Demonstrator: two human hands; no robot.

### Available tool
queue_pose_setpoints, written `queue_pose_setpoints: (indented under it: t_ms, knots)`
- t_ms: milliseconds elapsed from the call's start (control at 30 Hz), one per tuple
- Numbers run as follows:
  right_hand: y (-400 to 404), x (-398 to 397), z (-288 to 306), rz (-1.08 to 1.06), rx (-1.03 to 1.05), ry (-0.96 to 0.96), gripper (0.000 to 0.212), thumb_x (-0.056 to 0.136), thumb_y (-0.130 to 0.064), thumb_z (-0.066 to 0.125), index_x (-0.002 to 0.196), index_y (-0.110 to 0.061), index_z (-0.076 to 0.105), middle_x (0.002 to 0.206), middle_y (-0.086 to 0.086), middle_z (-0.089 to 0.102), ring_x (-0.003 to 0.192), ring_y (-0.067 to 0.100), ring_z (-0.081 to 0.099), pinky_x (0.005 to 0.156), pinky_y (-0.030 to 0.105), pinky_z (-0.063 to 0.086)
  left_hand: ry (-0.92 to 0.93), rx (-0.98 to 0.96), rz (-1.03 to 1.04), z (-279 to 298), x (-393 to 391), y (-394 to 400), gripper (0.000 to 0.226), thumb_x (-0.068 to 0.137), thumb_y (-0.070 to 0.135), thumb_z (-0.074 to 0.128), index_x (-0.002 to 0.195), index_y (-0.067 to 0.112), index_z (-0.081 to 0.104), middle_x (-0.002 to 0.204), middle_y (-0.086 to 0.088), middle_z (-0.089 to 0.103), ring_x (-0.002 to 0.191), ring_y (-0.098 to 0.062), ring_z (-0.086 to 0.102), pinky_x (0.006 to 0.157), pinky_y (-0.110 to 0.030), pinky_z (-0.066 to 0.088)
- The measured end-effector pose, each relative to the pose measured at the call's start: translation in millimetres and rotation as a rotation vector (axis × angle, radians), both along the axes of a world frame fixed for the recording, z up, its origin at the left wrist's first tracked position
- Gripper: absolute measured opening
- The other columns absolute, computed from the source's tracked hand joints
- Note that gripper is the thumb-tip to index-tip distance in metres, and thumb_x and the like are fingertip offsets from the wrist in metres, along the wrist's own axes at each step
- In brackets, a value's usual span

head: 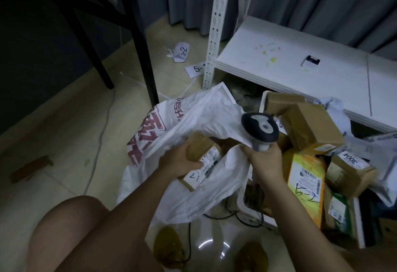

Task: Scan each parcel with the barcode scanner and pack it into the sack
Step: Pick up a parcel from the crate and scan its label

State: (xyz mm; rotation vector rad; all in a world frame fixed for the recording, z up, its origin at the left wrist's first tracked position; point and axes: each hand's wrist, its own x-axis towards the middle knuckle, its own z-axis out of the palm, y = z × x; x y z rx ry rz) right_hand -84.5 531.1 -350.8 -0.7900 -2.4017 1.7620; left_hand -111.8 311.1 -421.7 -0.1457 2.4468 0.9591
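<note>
My left hand grips a small brown cardboard parcel with a white label, held at the mouth of the white woven sack with red print. My right hand grips the handle of the grey barcode scanner and pinches the sack's edge with it. The scanner's head points up and away. To the right, a white bin is piled with brown boxes, a yellow padded parcel and a box marked 3004.
A low white shelf with a slotted upright stands behind the bin. Black chair legs stand at the left. Paper slips lie on the tiled floor. The scanner's black cable runs by my feet.
</note>
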Motion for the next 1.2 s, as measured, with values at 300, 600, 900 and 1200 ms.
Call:
queue_pose_setpoints:
  t_ms: [300,600,900,1200]
  knots:
    - [29,0,11,-0.077,-0.020,0.015,0.037,0.080,-0.014,0.078,0.113,-0.011,0.062,0.096,-0.001,0.067,0.088,0.016,0.063,0.070,0.026,0.046,0.411,0.195,0.422,3,-79,71,0.096,0.067,0.057,0.077,0.146,0.028,0.031,0.141,-0.007,0.040,0.129,-0.027,0.042,0.101,-0.040,0.042]
    - [28,-18,12,-0.099,-0.058,0.026,0.035,0.082,-0.013,0.076,0.109,-0.021,0.056,0.085,-0.017,0.057,0.079,0.004,0.057,0.079,0.029,0.046,0.182,-0.114,-0.196,-24,-73,65,0.034,0.098,0.028,0.048,0.121,0.004,0.054,0.120,-0.019,0.059,0.114,-0.035,0.054,0.085,-0.035,0.045]
    - [20,-9,7,-0.110,-0.085,0.073,0.037,0.081,-0.010,0.077,0.108,-0.023,0.055,0.088,-0.020,0.058,0.080,-0.007,0.055,0.080,0.027,0.050,0.408,-0.431,0.326,-36,-80,13,0.074,0.093,0.037,0.054,0.154,0.018,0.015,0.157,-0.018,0.018,0.143,-0.037,0.017,0.115,-0.050,0.011]
    - [19,-11,2,-0.155,-0.042,-0.019,0.043,0.076,-0.036,0.081,0.111,-0.019,0.062,0.101,-0.006,0.069,0.098,0.016,0.065,0.087,0.040,0.056,0.434,-0.060,0.437,-35,-81,-25,0.037,0.101,0.027,0.042,0.106,-0.003,0.063,0.110,-0.026,0.061,0.104,-0.038,0.059,0.086,-0.037,0.043]
